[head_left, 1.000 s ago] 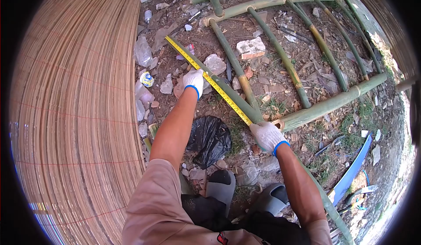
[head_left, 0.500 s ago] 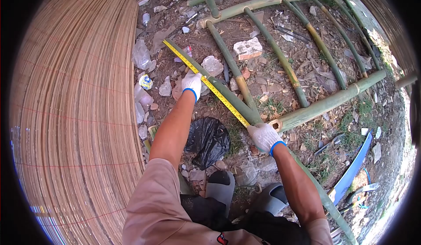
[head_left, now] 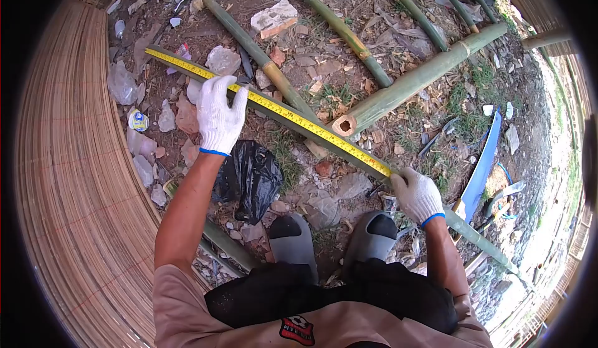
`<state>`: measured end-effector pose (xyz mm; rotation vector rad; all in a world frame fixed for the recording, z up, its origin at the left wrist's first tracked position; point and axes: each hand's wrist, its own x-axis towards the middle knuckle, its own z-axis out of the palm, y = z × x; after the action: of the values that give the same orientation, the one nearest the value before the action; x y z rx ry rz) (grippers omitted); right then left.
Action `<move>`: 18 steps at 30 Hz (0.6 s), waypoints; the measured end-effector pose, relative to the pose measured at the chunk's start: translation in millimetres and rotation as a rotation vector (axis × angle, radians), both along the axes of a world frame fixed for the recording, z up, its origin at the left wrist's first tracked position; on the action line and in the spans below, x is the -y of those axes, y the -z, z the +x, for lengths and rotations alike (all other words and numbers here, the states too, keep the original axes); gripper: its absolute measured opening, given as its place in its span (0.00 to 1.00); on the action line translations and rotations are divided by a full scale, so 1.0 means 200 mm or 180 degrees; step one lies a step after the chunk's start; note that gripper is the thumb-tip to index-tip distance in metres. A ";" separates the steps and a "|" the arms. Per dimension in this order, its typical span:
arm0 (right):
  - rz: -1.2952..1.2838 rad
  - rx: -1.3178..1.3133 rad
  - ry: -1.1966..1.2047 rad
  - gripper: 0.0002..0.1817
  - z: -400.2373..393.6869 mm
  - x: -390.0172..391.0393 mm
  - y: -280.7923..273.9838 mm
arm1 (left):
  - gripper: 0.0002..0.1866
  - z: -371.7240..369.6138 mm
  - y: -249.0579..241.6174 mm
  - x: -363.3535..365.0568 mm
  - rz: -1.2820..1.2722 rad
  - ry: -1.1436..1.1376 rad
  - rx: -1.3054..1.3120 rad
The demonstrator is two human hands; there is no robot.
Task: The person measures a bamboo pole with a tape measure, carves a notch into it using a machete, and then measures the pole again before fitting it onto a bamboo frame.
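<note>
A yellow tape measure [head_left: 298,121] is stretched along a long green bamboo pole [head_left: 476,239], which slants from upper left to lower right. My left hand [head_left: 221,114], in a white glove with a blue cuff, is closed round the pole and tape near their upper part. At the tape's lower right end my right hand [head_left: 416,193], gloved alike, has its fingers wrapped round the tape and pole. The tape's far end lies at the pole's upper left tip. Part of the pole is hidden under the tape.
A bamboo frame [head_left: 430,77] lies ahead on the littered ground. Stacked slats [head_left: 75,161] rise at left. A black plastic bag [head_left: 249,180] is near my feet. At right are a blue-bladed saw [head_left: 483,167] and a curved blade [head_left: 511,189]. Stones [head_left: 223,60] lie around.
My right hand has moved right and along the pole, and the tape now reaches further down it. The view has shifted, with the pole lying flatter across it.
</note>
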<state>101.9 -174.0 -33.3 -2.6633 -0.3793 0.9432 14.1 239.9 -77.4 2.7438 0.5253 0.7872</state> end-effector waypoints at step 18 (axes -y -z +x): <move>-0.0895 0.0038 0.0481 0.26 -0.06 0.46 0.01 | 0.23 0.20 0.03 0.91 -0.0742 0.2517 -0.1118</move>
<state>89.3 -266.6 -36.0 -2.8993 -0.0473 0.9979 54.0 57.1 -84.3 2.5315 -0.3909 0.0467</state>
